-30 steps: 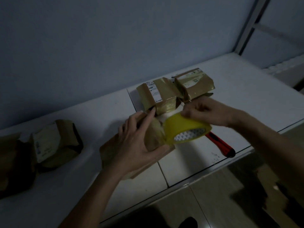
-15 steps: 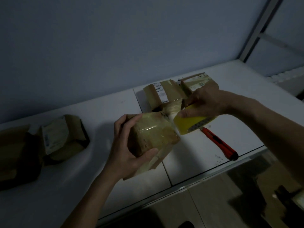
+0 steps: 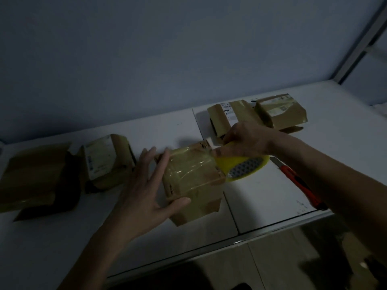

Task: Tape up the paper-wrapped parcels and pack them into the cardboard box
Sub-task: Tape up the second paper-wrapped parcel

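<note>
A: Which step is this?

B: Taping. The parcel sits at the middle of the tabletop, and a glossy band of tape already lies over its top. The left hand steadies it from nine o'clock, fingers nearly straight against the far side and thumb pressed on the near face, so flat rather than clenched.

A: And the right hand?

B: The right hand grips the yellow roll, fingers curled over its rim, at the parcel's three o'clock edge. The roll touches the parcel there, and the strip seems to run unbroken from the roll onto the paper.

A: So what does the next move call for?

B: By my judgement, either carrying the roll on down that side and under, with the left hand tipping the parcel, or cutting the strip. The red knife lies on the tabletop at four o'clock, near the right forearm, so one hand would have to let go to take it.

A: The other parcels?

B: Two at one o'clock and, touching each other; two more at nine o'clock and, with flaps that look loose. I see no cardboard box, so packing seems some way off
</note>
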